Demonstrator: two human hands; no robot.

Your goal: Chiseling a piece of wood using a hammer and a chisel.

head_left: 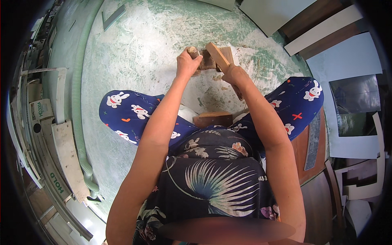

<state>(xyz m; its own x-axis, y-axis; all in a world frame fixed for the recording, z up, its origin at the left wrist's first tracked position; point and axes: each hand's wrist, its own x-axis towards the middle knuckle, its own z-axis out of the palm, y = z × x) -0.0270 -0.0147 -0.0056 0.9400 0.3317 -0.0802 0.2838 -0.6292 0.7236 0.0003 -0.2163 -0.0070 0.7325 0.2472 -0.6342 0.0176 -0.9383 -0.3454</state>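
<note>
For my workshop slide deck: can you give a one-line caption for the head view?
Seated on a dusty green floor, left hand and right hand work wooden blocks, green hose alongside.

We are in a woodworking shop, and nearly everything around us says so. The green painted floor point(134, 53) is dusted white with sawdust, thickest in the upper middle of the frame. A ribbed green dust-extraction hose point(78, 102) runs down the left side toward a long pale machine rail point(61, 163) at the lower left. Cut boards and laminated panels point(322, 28), white, brown and pale blue, lean and lie stacked across the upper right and right edge. A metal square point(113, 17) lies at the top left, and small wooden blocks point(218, 57) sit on the floor at upper centre.
</note>
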